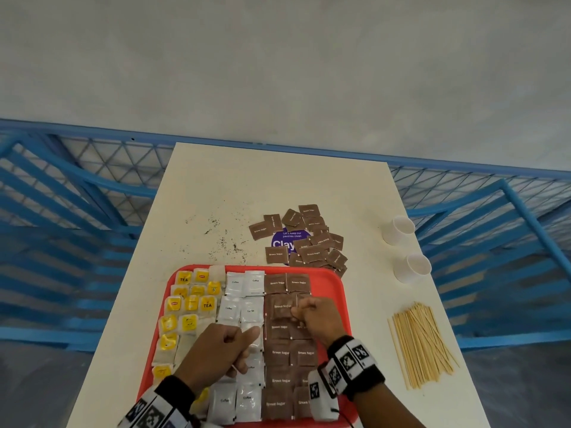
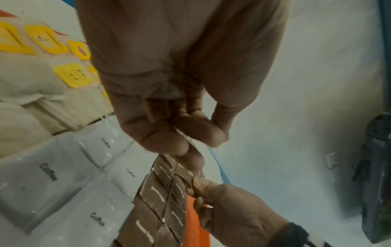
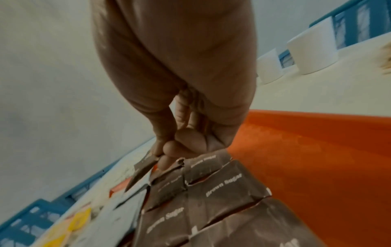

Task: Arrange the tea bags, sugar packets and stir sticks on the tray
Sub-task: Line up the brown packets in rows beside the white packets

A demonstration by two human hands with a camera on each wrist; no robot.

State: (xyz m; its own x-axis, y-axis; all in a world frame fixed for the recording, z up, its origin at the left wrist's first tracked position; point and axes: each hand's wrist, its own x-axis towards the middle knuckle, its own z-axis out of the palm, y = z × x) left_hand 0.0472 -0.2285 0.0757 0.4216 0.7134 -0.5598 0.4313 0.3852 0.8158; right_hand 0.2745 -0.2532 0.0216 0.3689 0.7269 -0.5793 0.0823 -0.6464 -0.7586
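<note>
From above, the right hand (image 1: 315, 316) pinches a brown sugar packet (image 1: 301, 301) over the red tray (image 1: 338, 291), filling the sugar column; loose packets (image 1: 309, 239) and stir sticks (image 1: 420, 344) wait on the white tabletop (image 1: 231, 186).

At the left wrist, the left hand's fingers (image 2: 169, 133) pinch another packet edge.

At the right wrist, fingers (image 3: 167, 147) clamp the packet; it looks ready to be laid flat.

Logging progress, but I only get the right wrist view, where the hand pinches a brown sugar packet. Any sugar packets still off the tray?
Observer: Yes, a loose pile of brown sugar packets lies on the table just beyond the tray.
Operator: And the stir sticks?
Observer: The stir sticks lie bundled on the table, right of the tray.
Operator: Left hand?
Observer: The left hand, over the coffee sachets, curls its fingers round what look like more brown packets.
</note>
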